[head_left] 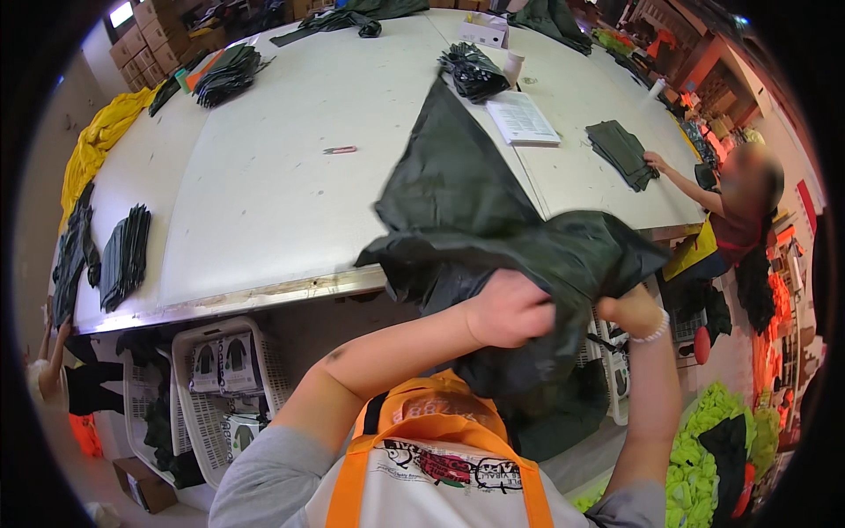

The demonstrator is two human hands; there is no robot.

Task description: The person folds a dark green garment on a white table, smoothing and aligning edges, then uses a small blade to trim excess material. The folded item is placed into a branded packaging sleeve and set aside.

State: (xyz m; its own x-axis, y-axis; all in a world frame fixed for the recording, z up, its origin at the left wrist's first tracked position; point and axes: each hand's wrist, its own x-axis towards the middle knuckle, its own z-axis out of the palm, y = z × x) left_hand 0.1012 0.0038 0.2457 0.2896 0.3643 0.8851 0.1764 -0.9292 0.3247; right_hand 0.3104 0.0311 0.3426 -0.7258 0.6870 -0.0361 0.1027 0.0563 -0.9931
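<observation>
A large dark green garment of thin, sheet-like fabric (462, 172) hangs in front of me, part of it spread up over the table edge and the rest drooping below. My left hand (510, 308) is closed in a fist on its folds near the middle. To the right, my right hand (632, 311) grips the same fabric, its thumb showing and most of its fingers hidden behind the cloth. The garment's exact kind does not show; its lower part looks slightly blurred.
The white table (264, 194) carries red-handled thread snips (340, 150), a paper pad (523, 118) and folded dark stacks (125, 257). A co-worker (735, 198) at right touches folded fabric (620, 151); another person is at far left. White baskets (182, 387) stand below.
</observation>
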